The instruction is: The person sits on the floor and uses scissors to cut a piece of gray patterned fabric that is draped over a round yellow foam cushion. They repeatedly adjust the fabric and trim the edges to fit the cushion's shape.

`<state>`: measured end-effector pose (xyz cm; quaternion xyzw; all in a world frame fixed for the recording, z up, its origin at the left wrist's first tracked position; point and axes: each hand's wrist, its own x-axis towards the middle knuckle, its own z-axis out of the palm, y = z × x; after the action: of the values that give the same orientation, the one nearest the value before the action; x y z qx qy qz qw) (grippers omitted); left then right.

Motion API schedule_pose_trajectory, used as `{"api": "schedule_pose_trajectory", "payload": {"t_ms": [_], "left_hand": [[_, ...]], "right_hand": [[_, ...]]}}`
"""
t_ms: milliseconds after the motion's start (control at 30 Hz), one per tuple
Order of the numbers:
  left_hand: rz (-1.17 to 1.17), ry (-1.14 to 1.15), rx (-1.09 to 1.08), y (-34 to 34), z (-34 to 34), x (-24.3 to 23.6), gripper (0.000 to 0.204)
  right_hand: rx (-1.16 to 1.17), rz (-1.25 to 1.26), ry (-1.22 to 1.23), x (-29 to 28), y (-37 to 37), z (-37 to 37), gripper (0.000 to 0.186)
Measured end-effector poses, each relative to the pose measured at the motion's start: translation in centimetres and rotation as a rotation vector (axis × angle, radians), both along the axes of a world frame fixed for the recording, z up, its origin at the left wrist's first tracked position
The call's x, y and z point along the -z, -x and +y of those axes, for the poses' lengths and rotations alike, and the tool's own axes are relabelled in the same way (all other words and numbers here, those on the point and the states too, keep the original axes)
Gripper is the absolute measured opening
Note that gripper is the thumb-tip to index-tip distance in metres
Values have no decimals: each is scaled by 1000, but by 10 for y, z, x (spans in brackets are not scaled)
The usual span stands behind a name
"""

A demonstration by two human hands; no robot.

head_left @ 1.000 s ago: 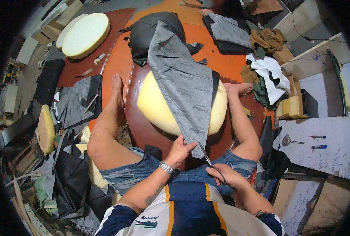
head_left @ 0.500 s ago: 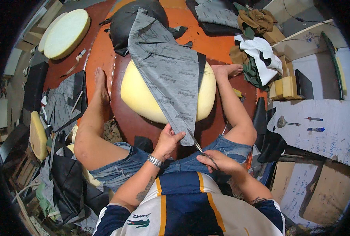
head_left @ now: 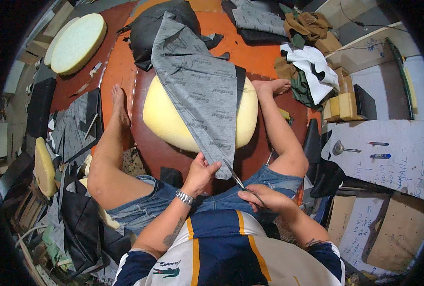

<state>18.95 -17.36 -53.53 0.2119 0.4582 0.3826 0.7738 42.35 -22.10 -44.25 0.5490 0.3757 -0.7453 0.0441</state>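
A long piece of grey printed fabric (head_left: 205, 102) with a black edge lies over a pale yellow foam cushion (head_left: 166, 114) between my legs. Its narrow near end comes toward me, and my left hand (head_left: 202, 172) pinches it at the left edge between thumb and fingers. My right hand (head_left: 262, 197) grips a pair of scissors (head_left: 237, 178) by the handles. The blades point up and to the left, at the fabric's right edge close to the near end. Whether the blades have cut in there cannot be made out.
Round foam pads (head_left: 81, 44) lie at the far left. Behind the cushion rests a black covered bundle (head_left: 147, 28). Brown, green and white cloths (head_left: 312, 66) are heaped at the far right. Near a marked white board (head_left: 379, 143) stand foam blocks (head_left: 341, 107). Dark scraps (head_left: 81, 214) crowd my left side.
The view has shifted slightly, moving the whole scene a little to the left. Both hands keep their holds on the fabric and scissors, and the scissors remain at the fabric's near end.
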Motion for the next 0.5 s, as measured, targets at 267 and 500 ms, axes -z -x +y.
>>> {"api": "schedule_pose_trajectory", "payload": {"t_ms": [267, 500], "left_hand": [[21, 22, 14, 2, -1, 2, 41], [39, 30, 22, 1, 0, 3, 45]], "right_hand": [[34, -19, 0, 11, 2, 7, 66], [-27, -162, -155, 2, 0, 4, 58]]}}
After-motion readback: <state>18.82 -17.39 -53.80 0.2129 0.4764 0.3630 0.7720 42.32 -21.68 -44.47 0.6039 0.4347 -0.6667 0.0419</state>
